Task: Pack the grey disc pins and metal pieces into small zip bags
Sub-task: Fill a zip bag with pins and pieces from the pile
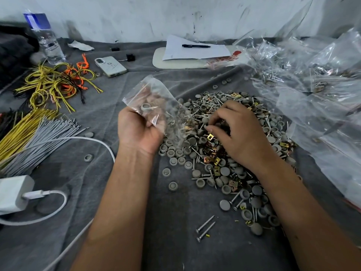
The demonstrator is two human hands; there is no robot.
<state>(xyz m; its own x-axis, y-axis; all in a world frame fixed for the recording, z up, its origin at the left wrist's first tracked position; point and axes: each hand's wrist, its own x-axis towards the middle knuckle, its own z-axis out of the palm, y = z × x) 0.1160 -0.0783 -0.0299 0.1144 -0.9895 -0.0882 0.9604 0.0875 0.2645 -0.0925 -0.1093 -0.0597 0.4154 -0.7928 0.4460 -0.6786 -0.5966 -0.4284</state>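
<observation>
We are reaching both forearms forward from the bottom edge over the grey cloth (175,222). Our left hand (139,130) is turning palm-up, its fingers curling round the lower part of a small clear zip bag (156,98) and gripping it — the bag is standing up and leaning away from us, with a grey disc and a few other pieces showing through the plastic. Our right hand (238,132) is lying palm-down on the pile of grey disc pins, screws and brass metal pieces (230,153), its fingertips bending into the heap; we cannot tell whether they are pinching a piece. The pile is spreading just right of the left hand and under the right one, the bag's lower corner touching its near-left edge. Two loose screws (205,228) are lying near us, apart from the heap. Further clear bags (312,85) are piling up at the right.
</observation>
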